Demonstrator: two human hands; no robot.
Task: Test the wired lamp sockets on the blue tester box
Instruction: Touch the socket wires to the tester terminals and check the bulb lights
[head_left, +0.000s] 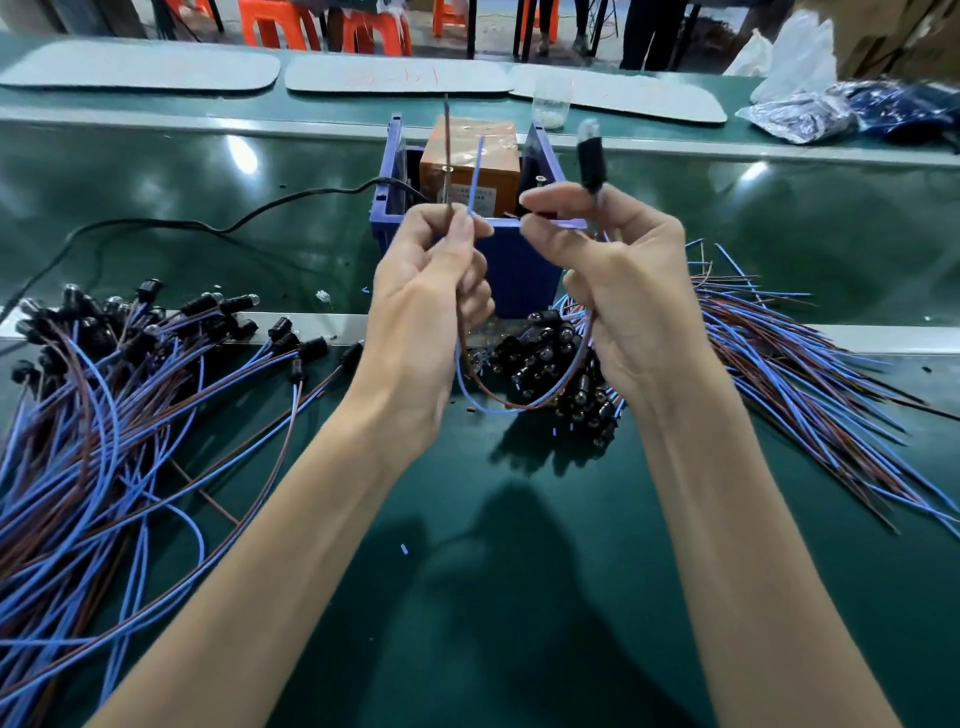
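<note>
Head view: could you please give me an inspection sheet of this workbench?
Surface: green bench, glossy.
Job's things: blue tester box holding an orange block; left socket pile; right socket pile.
Clutter: clear cup and plastic bags at the far side.
Hands: left hand pinches the lead ends upright; right hand holds the socket, bulb end up.
Cables: black cable runs from the left to the box.
Surroundings: white pads, orange stools.
</note>
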